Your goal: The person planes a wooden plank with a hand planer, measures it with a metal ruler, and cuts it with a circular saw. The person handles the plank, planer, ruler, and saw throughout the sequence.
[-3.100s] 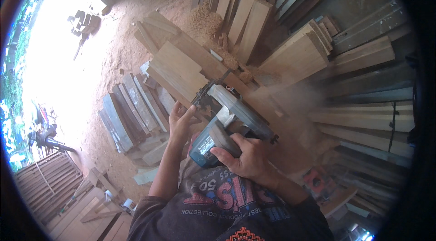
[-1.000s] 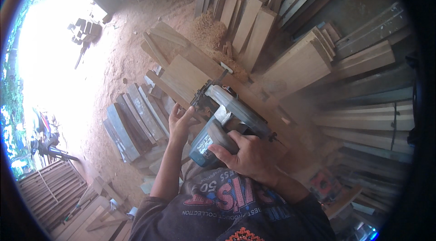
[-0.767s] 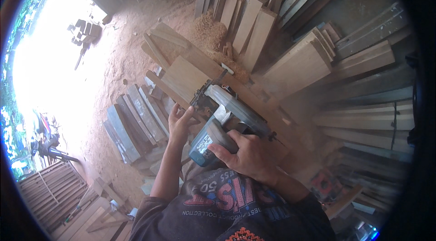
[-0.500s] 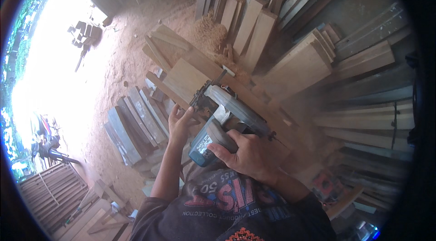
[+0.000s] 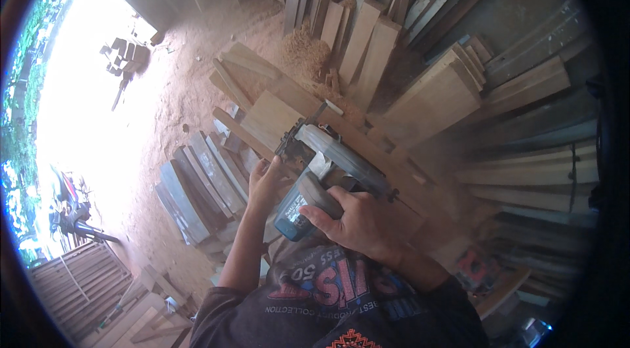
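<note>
A teal and grey circular saw [image 5: 336, 153] lies over a light wooden board [image 5: 272, 116], directly in front of my body. My right hand [image 5: 357, 217] is wrapped round its rear handle, the thumb lying over the top. At the front left corner of the saw's metal base, my left hand [image 5: 264, 181] is closed, with its thumb at the base's edge. The undersides of its fingers are hidden. The saw's blade is also out of sight. Under the board runs a longer, wider plank [image 5: 315, 92], sloping from upper left to lower right.
Several grey-faced planks [image 5: 197, 187] are stacked left of my left arm. Timber [image 5: 374, 40] leans at the top, beside a sawdust heap [image 5: 305, 49]. More boards [image 5: 433, 95] lie to the right. A slatted wooden frame [image 5: 79, 282] is at lower left.
The fingers of my left hand have drawn together at the front of the saw's base. My right hand and the saw look nearly still; the view has shifted slightly.
</note>
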Motion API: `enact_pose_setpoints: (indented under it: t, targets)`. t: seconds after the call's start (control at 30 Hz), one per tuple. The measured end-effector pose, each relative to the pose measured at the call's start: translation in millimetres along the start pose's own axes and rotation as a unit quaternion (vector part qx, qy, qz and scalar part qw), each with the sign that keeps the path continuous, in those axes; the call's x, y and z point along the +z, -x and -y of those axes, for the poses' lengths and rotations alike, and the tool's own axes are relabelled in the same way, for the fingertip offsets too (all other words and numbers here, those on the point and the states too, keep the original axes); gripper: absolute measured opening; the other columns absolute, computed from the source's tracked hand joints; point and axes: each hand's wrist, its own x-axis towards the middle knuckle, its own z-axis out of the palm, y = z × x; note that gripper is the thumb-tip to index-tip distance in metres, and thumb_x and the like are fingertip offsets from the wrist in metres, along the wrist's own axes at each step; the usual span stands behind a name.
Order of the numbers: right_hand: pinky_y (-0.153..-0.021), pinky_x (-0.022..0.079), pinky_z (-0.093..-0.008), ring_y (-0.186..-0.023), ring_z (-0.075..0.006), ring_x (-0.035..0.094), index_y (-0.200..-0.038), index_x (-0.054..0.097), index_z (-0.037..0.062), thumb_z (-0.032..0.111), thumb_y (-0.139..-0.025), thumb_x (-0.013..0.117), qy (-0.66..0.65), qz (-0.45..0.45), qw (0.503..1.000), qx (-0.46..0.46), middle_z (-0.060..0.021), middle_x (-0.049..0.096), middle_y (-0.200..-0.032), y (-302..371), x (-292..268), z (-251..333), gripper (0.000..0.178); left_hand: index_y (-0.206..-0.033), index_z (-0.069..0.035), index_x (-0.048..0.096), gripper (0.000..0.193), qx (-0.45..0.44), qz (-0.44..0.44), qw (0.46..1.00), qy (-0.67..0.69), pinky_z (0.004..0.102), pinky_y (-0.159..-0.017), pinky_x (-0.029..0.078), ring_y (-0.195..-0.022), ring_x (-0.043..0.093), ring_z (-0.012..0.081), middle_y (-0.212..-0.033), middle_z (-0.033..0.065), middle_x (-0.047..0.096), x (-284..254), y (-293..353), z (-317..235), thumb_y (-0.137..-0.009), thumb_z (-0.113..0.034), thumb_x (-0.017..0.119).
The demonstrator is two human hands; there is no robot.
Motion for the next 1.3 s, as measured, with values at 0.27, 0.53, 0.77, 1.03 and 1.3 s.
enact_pose_setpoints:
  t: [0.27,0.53,0.77,1.03,1.3]
  targets:
    - [-0.059,0.061,-0.0493,-0.068,-0.0445,0.076,-0.093,0.072,-0.0058,0.065,-0.1,0.07,-0.008,-0.017,1.0,-0.005,-0.0272,0.07,-0.068,-2,12,-8,0.071,-0.134,0.002,0.064,0.04,0.009,-0.007,1.0,0.015,0.0378,-0.083,0.063,-0.103,0.074,0.0235,-0.12,0.0128,0.074,-3,-5,0,-0.11,-0.03,0.07]
    - [-0.062,0.063,-0.0499,-0.071,-0.045,0.077,-0.095,0.072,-0.0063,0.065,-0.1,0.07,-0.024,-0.026,0.999,-0.004,-0.0282,0.072,-0.07,-5,22,-12,0.072,-0.131,0.001,0.066,0.038,0.023,-0.036,0.999,0.018,0.0365,-0.083,0.062,-0.101,0.074,0.0225,-0.117,0.0128,0.075,1,-5,-4,-0.109,-0.029,0.07]
    - [-0.062,0.063,-0.0506,-0.071,-0.0451,0.077,-0.094,0.072,-0.0055,0.065,-0.1,0.07,-0.021,-0.03,0.999,-0.006,-0.0279,0.072,-0.07,-6,24,-10,0.071,-0.132,0.0,0.066,0.038,0.024,-0.022,0.999,0.015,0.0352,-0.081,0.059,-0.097,0.073,0.0211,-0.115,0.0107,0.075,-4,-6,-5,-0.11,-0.031,0.069]
    - [-0.061,0.063,-0.0496,-0.069,-0.0445,0.077,-0.091,0.072,-0.0046,0.066,-0.1,0.07,-0.015,-0.035,0.999,-0.017,-0.0261,0.071,-0.068,-7,30,-13,0.071,-0.132,-0.001,0.066,0.039,0.038,-0.006,0.999,0.01,0.0345,-0.081,0.059,-0.095,0.073,0.0201,-0.111,0.0094,0.075,-15,-17,4,-0.11,-0.033,0.069]
    - [-0.06,0.061,-0.0523,-0.066,-0.0451,0.075,-0.091,0.072,-0.0041,0.069,-0.098,0.07,0.009,-0.033,0.999,0.005,-0.027,0.07,-0.066,-7,25,-3,0.073,-0.128,-0.001,0.068,0.036,0.08,0.01,0.997,0.001,0.0346,-0.082,0.059,-0.097,0.073,0.0189,-0.112,0.0095,0.076,-20,-21,4,-0.11,-0.032,0.068]
